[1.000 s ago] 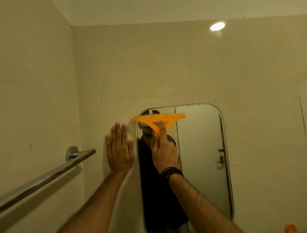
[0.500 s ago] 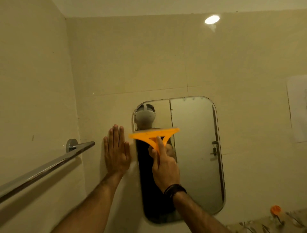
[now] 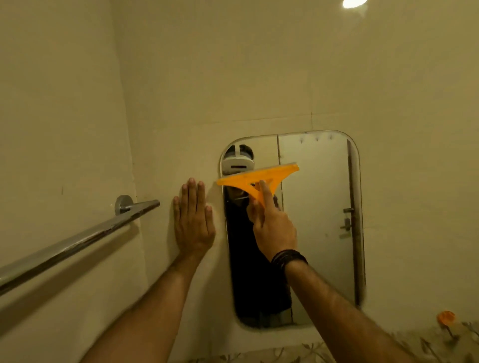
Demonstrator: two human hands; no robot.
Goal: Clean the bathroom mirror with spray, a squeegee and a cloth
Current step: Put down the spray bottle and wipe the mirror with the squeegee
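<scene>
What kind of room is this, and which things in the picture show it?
Most likely a bathroom. A mirror with rounded corners hangs on a plain tiled wall, and a metal towel bar is fixed to the side wall. The right hand holds an orange squeegee against the glass.

Premises: a domestic bathroom. Walls (image 3: 259,64) are faced in large cream tiles with visible grout lines, meeting at a corner on the left. A rounded-corner mirror (image 3: 316,207) is fixed to the far wall. A chrome towel rail (image 3: 77,241) is mounted on the left wall. A round ceiling light (image 3: 353,3) is lit, top right. Patterned tiling (image 3: 427,344) runs along the lower right.
</scene>
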